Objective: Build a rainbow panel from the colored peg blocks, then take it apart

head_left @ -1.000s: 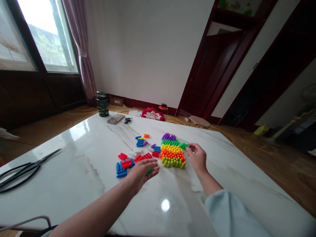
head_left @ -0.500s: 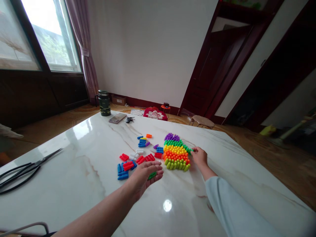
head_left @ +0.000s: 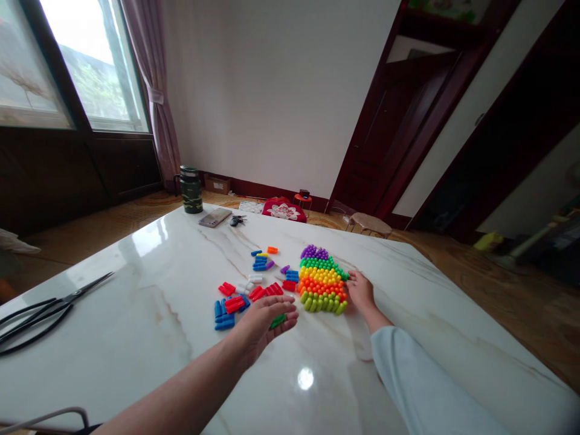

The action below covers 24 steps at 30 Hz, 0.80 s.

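A block of joined plastic pegs [head_left: 322, 280] in purple, green, yellow, orange and lime rows lies on the white marble table [head_left: 136, 326]. My right hand [head_left: 360, 291] rests against its right edge, fingers curled at the green row. My left hand [head_left: 265, 322] hovers palm-down just left of the block, fingers loosely bent over a green peg [head_left: 278, 321] that shows beneath them. Loose red, blue, white and purple pegs [head_left: 247, 290] lie scattered to the left of the block.
Black scissors [head_left: 43, 311] lie at the table's left edge. A camouflage mug [head_left: 191, 190], a phone [head_left: 215, 217] and keys [head_left: 235, 220] sit at the far corner. A small stool [head_left: 368, 223] and a red cushion [head_left: 284, 209] are on the floor beyond.
My right hand has come down from holding green pegs above the block's right corner to resting against its right edge. The left hand has stayed nearly still.
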Available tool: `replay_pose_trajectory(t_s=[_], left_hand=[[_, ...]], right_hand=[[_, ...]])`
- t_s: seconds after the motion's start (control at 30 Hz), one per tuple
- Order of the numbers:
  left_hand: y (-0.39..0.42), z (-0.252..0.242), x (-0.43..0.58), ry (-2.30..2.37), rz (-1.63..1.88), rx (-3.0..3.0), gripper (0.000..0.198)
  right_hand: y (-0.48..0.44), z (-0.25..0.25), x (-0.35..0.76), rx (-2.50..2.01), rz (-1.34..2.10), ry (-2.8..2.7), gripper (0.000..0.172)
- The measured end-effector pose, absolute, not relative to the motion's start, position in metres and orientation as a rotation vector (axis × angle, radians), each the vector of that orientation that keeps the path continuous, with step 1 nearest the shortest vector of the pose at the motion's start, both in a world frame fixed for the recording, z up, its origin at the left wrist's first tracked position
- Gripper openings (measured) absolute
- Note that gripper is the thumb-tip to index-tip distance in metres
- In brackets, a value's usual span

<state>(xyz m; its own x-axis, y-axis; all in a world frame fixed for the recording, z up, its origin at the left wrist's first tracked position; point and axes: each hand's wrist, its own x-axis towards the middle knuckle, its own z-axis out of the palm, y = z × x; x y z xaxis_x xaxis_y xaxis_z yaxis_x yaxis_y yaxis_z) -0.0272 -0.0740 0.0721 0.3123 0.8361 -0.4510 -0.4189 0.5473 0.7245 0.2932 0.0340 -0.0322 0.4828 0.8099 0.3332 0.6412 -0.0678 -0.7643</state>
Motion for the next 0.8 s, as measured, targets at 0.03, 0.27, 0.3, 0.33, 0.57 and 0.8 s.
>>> replay_pose_trajectory(t_s=[0.03,0.27,0.3,0.33,0.57,0.8], left_hand=[[-0.074,0.072,-0.027,0.914,0.883,0.538,0.014],[-0.071,0.074,-0.027,0.940,0.953,0.515,0.010],[-0.069,0.073,-0.027,0.943,0.971,0.504,0.009],[-0.068,0.072,-0.026,0.949,0.987,0.489,0.009],[-0.075,0.066,-0.022,0.857,0.972,0.392,0.019],[-0.089,0.080,-0.027,0.571,0.892,0.427,0.037]], right_hand=[[0.032,-0.032,0.293,-1.773,0.240,-1.226,0.035],[0.018,-0.006,0.287,-1.771,0.284,-1.107,0.039],[0.015,0.001,0.280,-1.767,0.291,-1.086,0.038],[0.010,0.008,0.269,-1.759,0.303,-1.072,0.036],[-0.072,0.055,0.132,-1.372,0.967,-1.561,0.036],[-0.107,0.060,0.098,-1.234,0.655,-1.760,0.018]])
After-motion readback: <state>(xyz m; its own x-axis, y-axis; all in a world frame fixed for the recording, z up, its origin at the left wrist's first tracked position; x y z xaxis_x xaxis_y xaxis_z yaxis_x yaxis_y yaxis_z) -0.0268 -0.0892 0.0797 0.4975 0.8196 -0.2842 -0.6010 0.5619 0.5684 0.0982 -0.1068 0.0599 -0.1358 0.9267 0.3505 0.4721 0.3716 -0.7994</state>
